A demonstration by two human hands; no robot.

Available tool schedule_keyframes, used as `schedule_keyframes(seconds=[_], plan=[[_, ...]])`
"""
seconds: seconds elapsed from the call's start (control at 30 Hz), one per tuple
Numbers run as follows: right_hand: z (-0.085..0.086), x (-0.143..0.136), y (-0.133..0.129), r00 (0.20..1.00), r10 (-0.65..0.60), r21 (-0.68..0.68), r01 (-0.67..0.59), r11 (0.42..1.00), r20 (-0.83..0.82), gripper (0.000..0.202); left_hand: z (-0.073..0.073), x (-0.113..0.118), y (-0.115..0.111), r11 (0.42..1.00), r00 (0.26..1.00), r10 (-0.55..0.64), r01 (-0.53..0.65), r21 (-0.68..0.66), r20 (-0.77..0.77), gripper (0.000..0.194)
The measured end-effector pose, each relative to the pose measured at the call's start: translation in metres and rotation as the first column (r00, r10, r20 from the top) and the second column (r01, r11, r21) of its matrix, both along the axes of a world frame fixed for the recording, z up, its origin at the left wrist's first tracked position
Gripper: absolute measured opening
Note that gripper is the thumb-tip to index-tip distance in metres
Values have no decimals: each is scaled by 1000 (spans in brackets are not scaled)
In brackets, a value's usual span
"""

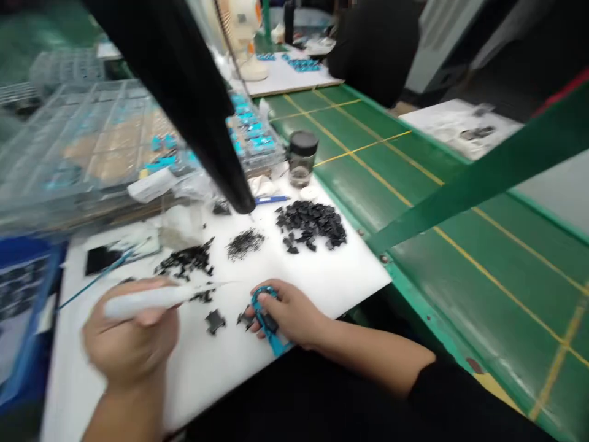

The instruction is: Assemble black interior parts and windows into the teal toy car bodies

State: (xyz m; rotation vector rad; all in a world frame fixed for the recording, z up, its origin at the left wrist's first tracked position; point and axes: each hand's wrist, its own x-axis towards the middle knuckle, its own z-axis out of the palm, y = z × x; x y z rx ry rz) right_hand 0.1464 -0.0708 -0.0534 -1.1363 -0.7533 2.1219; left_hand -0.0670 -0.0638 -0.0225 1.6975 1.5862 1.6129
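Note:
My left hand (pixel 133 334) is closed around a white pen-shaped tool (pixel 151 301), whose thin tip points right; motion blur hides its exact kind. Fingers and thumb of my right hand (pixel 288 313) grip a bright blue part (pixel 263 301) with a rounded top and a black insert. Between the hands, a small flat black piece (pixel 215 321) lies on the white work board (pixel 188 362). Another dark piece (pixel 245 319) is close to my right fingertips, partly hidden. A pile of black bits (pixel 188 261) lies beyond the tool, beside a heap of tiny screw-like pieces (pixel 246 243).
Black flat pieces (pixel 313 224) are heaped at the board's far right, near a dark-lidded jar (pixel 302 156). A thick black tube (pixel 184 92) hangs overhead. Clear compartment trays (pixel 110 135) stand far left, a blue bin (pixel 32 319) at left. A green conveyor belt (pixel 377 178) runs along the right.

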Motion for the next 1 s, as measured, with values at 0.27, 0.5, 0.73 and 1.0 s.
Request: schedule_keyframes(seconds=[0.27,0.5,0.73,1.0], plan=[[5,1,4,996,56,9,-56,998,65,16,-18,25,-1,963,988,-125,143,228,-89,35],[7,2,5,996,74,15,-74,997,51,8,-25,16,1,923,935,-289,329,202,-204,30],[8,1,5,993,75,25,-78,997,86,9,-26,20,0,919,929,-295,340,201,-224,29],[7,2,4,992,81,60,-87,994,92,10,-24,20,0,923,920,-305,349,161,-245,29]])
